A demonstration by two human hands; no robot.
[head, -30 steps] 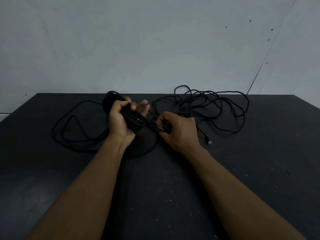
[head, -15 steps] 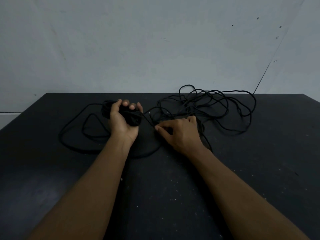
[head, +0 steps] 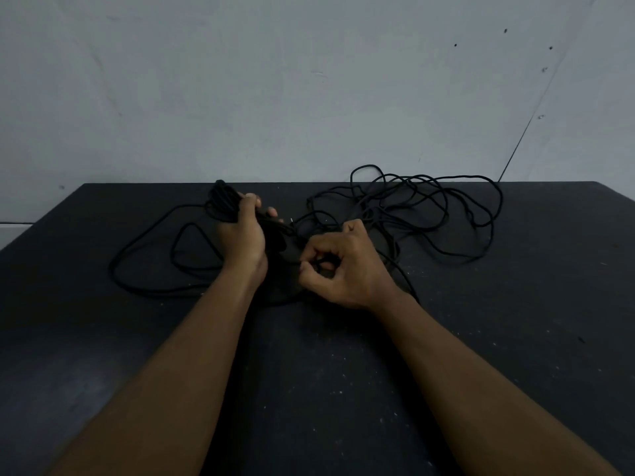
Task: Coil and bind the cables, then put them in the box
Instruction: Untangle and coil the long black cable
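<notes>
My left hand [head: 242, 235] grips a thick bundle of coiled black cable [head: 221, 201] above the dark table. A strand runs from the bundle to my right hand [head: 343, 266], which has its fingers curled and pinches that cable just right of the left hand. A loose tail of the same cable [head: 144, 255] loops on the table to the left. A second black cable [head: 429, 207] lies in a tangled heap at the back right. No box is in view.
The dark table [head: 481, 338] is speckled with pale dust and ends at a grey wall [head: 309, 80] behind the cables. Its left edge [head: 34, 228] runs diagonally at the far left.
My right hand has turned and drawn toward me with the strand, its fingers curling tighter. My left hand has tilted the bundle up and back.
</notes>
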